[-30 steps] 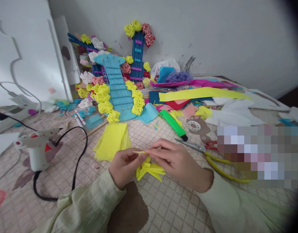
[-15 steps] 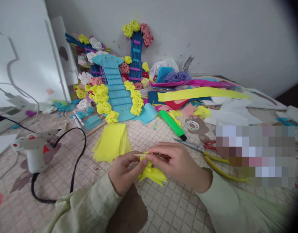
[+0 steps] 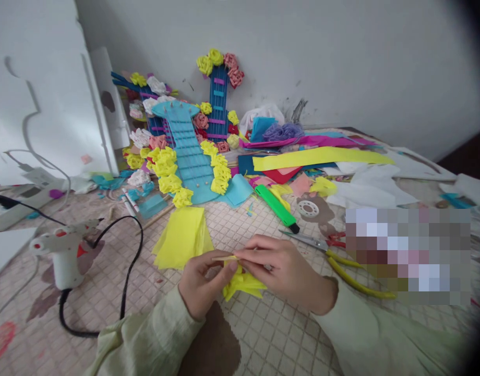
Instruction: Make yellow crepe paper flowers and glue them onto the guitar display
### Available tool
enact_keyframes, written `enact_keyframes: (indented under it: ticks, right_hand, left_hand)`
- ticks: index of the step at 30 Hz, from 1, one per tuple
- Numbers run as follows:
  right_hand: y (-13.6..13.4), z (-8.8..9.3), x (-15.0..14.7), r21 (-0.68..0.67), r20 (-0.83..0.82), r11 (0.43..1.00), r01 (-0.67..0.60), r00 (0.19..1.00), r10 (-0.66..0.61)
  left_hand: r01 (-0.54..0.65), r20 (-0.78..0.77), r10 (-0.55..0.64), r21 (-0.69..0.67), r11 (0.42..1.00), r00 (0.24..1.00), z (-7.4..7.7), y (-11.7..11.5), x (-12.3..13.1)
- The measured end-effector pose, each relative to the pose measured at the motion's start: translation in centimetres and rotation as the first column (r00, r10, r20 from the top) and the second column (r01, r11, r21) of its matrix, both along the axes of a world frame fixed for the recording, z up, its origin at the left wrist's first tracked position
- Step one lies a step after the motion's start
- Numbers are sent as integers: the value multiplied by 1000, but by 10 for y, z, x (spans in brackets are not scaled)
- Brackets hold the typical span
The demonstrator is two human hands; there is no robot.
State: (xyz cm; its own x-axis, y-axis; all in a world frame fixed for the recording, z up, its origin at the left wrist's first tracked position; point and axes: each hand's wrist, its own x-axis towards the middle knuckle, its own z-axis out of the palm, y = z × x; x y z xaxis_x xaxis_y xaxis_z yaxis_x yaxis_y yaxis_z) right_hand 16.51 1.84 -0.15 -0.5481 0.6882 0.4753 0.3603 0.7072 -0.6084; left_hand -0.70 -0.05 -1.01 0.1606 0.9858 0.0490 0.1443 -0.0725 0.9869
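My left hand (image 3: 203, 284) is closed, its thumb pressing on a folded bunch of yellow crepe paper (image 3: 243, 287). The fringed ends of the paper fan out below my fingers. Coming from the other side, my right hand (image 3: 289, 274) pinches a thin wooden stick (image 3: 223, 258) at its right end, where a bit of the paper meets it. The stick lies nearly level across the top of the bunch. My fingers partly hide how the paper sits against it. Just beyond my left hand lies a stack of yellow paper sheets (image 3: 183, 237).
At left stands a glue gun (image 3: 66, 258) with a looping black cord. A green utility knife (image 3: 277, 209) and yellow-handled scissors (image 3: 308, 240) lie to the right. Behind, a blue paper-flowered guitar model (image 3: 193, 151) leans among others, beside paper strips (image 3: 322, 156).
The view has shifted, so the scene sits slightly lower. Both hands stay together around the yellow paper and the stick, with the right fingers slightly moved along it.
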Motion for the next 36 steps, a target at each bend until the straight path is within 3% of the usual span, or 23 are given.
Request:
enact_keyframes:
  ticks: [6,11,15,20,25,30,36]
  right_hand:
    - [-1,-4,-1,57,81,998,32,996,-37]
    - [-1,0,-2,-53,-3,998,17,1000,-17]
    - [0,6,-2,-169,-5,986,8,1000,-9]
    - [0,10,-3,-203,12,979,6,1000,-3]
    - [-1,8,-5,-267,-46,964,18,998,-32]
    - [-1,6,-6,-292,-87,955,46,993,-74]
    - [2,2,-4,-153,-62,981,122,989,-133]
  left_hand:
    - [9,13,-9,1,1000,1000,1,3,2]
    - [0,-29,1,39,999,1000,0,3,2]
    - [3,-120,15,143,990,993,1,2,0]
    - [86,-266,-9,280,956,964,-1,4,-5]
    - [149,-316,-29,364,919,948,-6,5,-8]
    - [146,-290,-56,297,944,955,-3,2,-5]
    - [100,-224,-75,101,990,972,-3,0,-2]
